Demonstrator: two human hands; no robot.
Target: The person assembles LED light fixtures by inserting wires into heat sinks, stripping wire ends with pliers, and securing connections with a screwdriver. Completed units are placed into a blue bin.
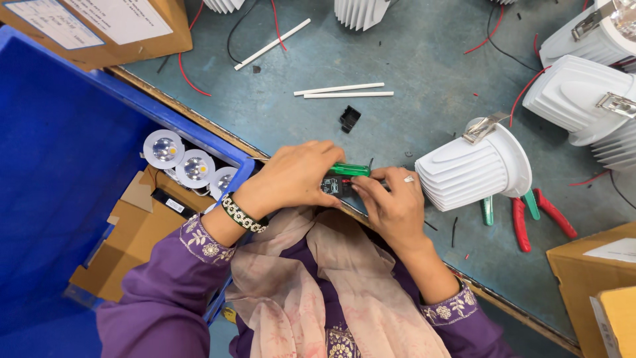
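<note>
Left hand (295, 178) closed over green-handled screwdriver (350, 170), handle lying across the fingers, tip end hidden under the hand. Right hand (391, 202) pinched on small black driver module (333, 185), thumb and forefinger at its right edge where a red lead enters; held against the near table edge, presumably to steady it against the tool's push. Module sits between both hands, just above the scarf, on the blue-grey bench (411, 59).

Just right of right hand: white finned downlight housing (472, 167) on its side, spring clip up, open mouth turned away. Near it, red-handled pliers (540, 215) and green-handled cutters (509, 207), within reach. More finned housings (576, 89) further right. Two white sleeving tubes (341, 91) and a loose black clip (349, 119) mid-bench, well apart from hands. Blue crate (59, 166) at left; beside it, small round lamps (192, 166) in a row. Screw terminal itself not visible; contact of tip unconfirmed.
</note>
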